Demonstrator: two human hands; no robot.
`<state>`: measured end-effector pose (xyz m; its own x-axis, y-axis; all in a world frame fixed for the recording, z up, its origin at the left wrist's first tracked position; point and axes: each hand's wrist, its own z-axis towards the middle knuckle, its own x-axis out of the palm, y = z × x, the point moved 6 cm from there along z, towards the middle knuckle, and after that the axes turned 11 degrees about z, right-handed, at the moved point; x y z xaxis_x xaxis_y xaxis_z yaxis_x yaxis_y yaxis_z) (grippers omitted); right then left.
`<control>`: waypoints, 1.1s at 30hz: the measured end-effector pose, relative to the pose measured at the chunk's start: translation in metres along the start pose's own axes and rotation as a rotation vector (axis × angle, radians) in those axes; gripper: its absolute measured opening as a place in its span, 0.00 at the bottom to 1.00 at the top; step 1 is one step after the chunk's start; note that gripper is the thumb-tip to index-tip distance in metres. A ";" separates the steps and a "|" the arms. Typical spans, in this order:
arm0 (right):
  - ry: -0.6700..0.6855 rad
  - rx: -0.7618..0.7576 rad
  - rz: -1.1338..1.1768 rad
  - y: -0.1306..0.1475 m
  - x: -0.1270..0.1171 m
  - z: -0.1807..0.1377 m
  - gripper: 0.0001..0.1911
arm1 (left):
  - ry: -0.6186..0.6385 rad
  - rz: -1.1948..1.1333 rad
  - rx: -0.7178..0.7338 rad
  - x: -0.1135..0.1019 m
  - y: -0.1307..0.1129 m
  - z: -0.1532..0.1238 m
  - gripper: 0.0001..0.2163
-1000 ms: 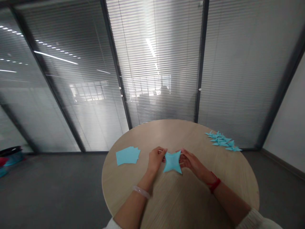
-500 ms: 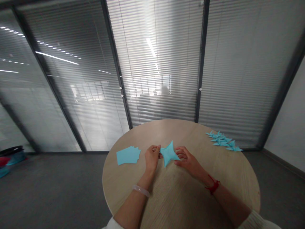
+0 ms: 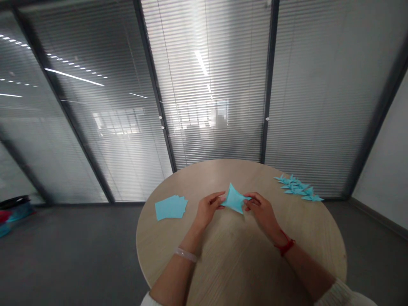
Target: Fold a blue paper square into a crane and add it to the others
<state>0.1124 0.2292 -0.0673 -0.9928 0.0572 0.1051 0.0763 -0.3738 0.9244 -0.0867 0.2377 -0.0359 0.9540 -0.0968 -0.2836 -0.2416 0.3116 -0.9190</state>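
A light-blue folded paper (image 3: 235, 200) with pointed corners is held between my two hands above the middle of the table. My left hand (image 3: 208, 207) pinches its left corner between thumb and fingers. At the opposite corner, my right hand (image 3: 259, 208) has its thumb and forefinger closed on the paper. One point of the paper sticks up away from me, another points down toward me. To the left of my left hand lies a fanned stack of flat light-blue paper sheets (image 3: 171, 208).
A round wooden table (image 3: 223, 263) stands before me. Near its far right edge lies a cluster of several folded blue paper pieces (image 3: 298, 187) with thin points. Behind the table rises a glass partition with blinds (image 3: 216, 144). Dark bins (image 3: 15, 208) stand on the floor at far left.
The folded paper has turned and shifted slightly right. My right hand, which had loose fingers beside it, now pinches its right corner. My left hand has moved a little right with it.
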 end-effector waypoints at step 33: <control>-0.066 0.060 0.143 0.008 -0.007 0.002 0.22 | -0.099 0.010 -0.002 -0.012 -0.015 -0.004 0.14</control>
<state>0.1198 0.2275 -0.0604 -0.9634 0.0684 0.2591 0.2238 -0.3265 0.9183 -0.0955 0.2301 -0.0196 0.9644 -0.0001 -0.2643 -0.2512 0.3101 -0.9169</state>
